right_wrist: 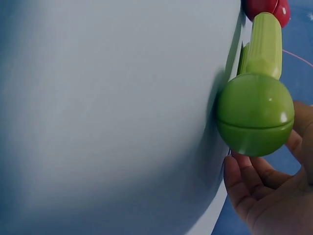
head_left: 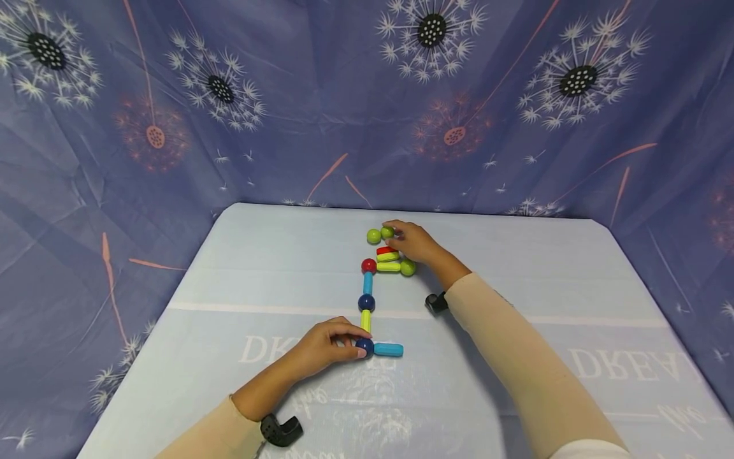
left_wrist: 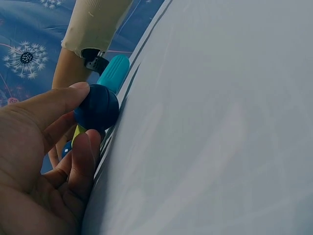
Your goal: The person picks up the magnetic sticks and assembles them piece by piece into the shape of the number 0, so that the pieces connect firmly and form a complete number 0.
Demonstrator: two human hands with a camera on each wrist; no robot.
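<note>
A chain of balls and rods lies on the table. My left hand (head_left: 323,347) pinches the dark blue ball (left_wrist: 98,108) at its near end between thumb and fingers. A light blue rod (head_left: 388,350) points right from that ball, and a yellow-green rod (head_left: 366,320) runs up to another dark blue ball (head_left: 366,302). At the far side my right hand (head_left: 414,242) has thumb and fingers around a green ball (head_left: 387,233); the right wrist view hides that ball behind a nearer green ball (right_wrist: 255,115). A second loose green ball (head_left: 374,236) sits left of the held one.
Beyond the middle, a light blue rod (head_left: 367,283) leads to a red ball (head_left: 369,266), joined by a yellow-green rod (head_left: 388,267) to the green ball at right. Loose red (head_left: 386,250) and yellow-green (head_left: 387,257) rods lie behind it. A patterned curtain (head_left: 344,95) hangs behind the table.
</note>
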